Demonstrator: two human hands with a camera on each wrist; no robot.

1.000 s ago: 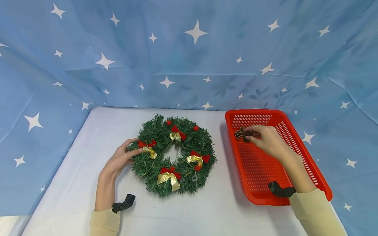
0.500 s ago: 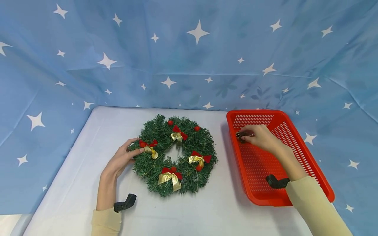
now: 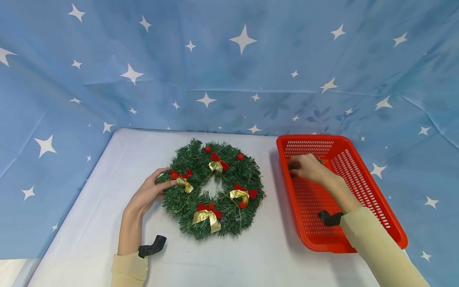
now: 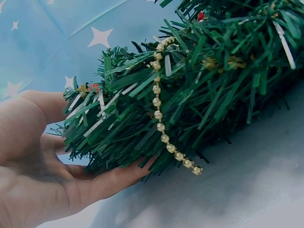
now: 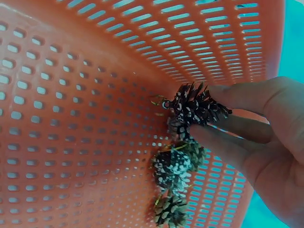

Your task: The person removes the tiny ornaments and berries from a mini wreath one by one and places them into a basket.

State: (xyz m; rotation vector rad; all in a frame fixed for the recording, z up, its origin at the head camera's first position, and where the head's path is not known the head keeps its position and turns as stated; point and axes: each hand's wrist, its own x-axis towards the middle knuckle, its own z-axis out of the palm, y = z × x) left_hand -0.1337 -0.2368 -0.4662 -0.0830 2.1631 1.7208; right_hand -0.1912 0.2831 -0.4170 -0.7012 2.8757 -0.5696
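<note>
A green tinsel wreath (image 3: 247, 171) lies flat, trimmed with red-and-gold bows (image 3: 205, 216) and red balls. My left hand (image 3: 146, 194) grips its left edge, thumb on one side and fingers on the other. From the wreath hangs a gold bead string (image 4: 159, 114) in the left wrist view. Inside the red basket (image 3: 312, 215), my right hand (image 3: 310, 169) pinches a dark, white-flecked pine cone (image 5: 192, 105) between thumb and fingers. Its small metal loop and gold thread point away from the fingers. Several more pine cones (image 5: 171, 168) lie beside it, mostly hidden by the hand in the head view.
A white cloth covers the table (image 3: 229, 263). The basket's raised, slotted walls surround the right hand at the table's right side. A blue curtain (image 3: 215, 59) with white stars hangs behind and at both sides. Each wrist carries a black camera mount (image 3: 152, 247).
My right hand has shifted left inside the basket, toward its left wall, and now covers the cones seen there before. My left hand keeps its hold on the wreath.
</note>
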